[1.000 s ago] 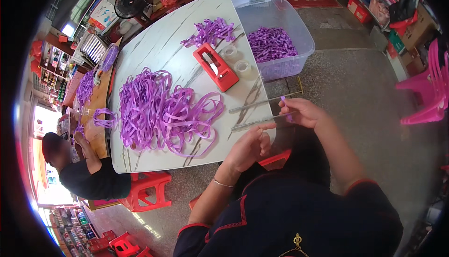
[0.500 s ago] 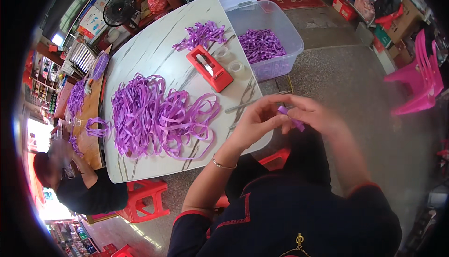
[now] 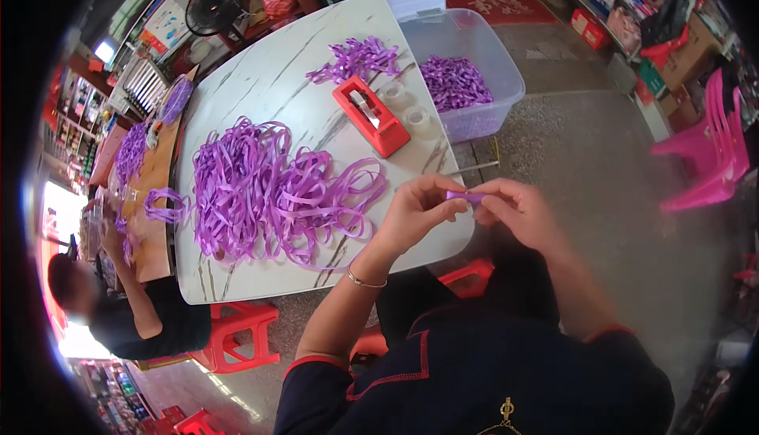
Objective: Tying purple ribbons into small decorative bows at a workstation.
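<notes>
A small folded piece of purple ribbon (image 3: pixel 465 196) is stretched between my hands, just off the table's right corner. My left hand (image 3: pixel 417 212) pinches its left end between thumb and fingers. At the other end, my right hand (image 3: pixel 520 212) also pinches it, partly covering it. Left of my hands, long loops of purple ribbon (image 3: pixel 241 190) lie heaped on the white marbled table (image 3: pixel 261 79). Beyond my hands stands a red tape dispenser (image 3: pixel 370 116), with clear tape rolls (image 3: pixel 417 121) beside it. A smaller pile of short purple ribbon pieces (image 3: pixel 356 59) sits farther back.
A clear plastic bin (image 3: pixel 506 79) holding many purple ribbon pieces stands against the table's right side. Another person (image 3: pixel 130 300) sits at the left by a wooden table (image 3: pixel 158 233). Pink chairs (image 3: pixel 708 150) are at the right; a red stool (image 3: pixel 241 336) stands below the table's left edge.
My hands have drawn slightly apart and turned, so the ribbon piece now lies nearly level between them. The other person's arm has risen. My view has shifted a little.
</notes>
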Tool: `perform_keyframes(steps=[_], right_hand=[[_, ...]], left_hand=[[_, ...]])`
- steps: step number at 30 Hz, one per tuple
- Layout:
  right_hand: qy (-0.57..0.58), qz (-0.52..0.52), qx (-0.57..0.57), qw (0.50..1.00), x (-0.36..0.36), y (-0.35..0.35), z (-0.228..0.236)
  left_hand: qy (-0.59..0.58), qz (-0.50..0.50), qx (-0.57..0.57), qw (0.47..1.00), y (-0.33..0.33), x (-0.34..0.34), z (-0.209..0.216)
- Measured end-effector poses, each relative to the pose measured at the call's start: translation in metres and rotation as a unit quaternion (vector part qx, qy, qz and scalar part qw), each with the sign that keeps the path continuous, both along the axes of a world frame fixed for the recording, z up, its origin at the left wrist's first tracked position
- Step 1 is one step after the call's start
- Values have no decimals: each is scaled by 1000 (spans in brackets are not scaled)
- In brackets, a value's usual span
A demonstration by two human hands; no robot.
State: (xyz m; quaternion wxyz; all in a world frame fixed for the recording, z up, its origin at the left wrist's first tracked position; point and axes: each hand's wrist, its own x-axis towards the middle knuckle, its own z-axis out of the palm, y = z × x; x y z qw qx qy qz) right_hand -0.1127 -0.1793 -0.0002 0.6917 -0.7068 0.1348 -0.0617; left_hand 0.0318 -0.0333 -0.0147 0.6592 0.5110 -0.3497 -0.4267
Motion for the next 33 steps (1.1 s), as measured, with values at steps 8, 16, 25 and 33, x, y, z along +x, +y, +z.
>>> perform_keyframes(steps=[8,16,25,33], right_hand=[[-47,-35,5,998,20,35,-61],[-173,34,-263,949,29,51,-71],[-170,61,-278,944,29,49,-67],[-165,69,-269,946,25,49,-67]], left_hand=[[-165,174,20,971,-3,94,36],[-302,267,142,904,-6,186,77],[-457,82,298,834,86,107,29],[-610,117,301,723,114,96,-4]])
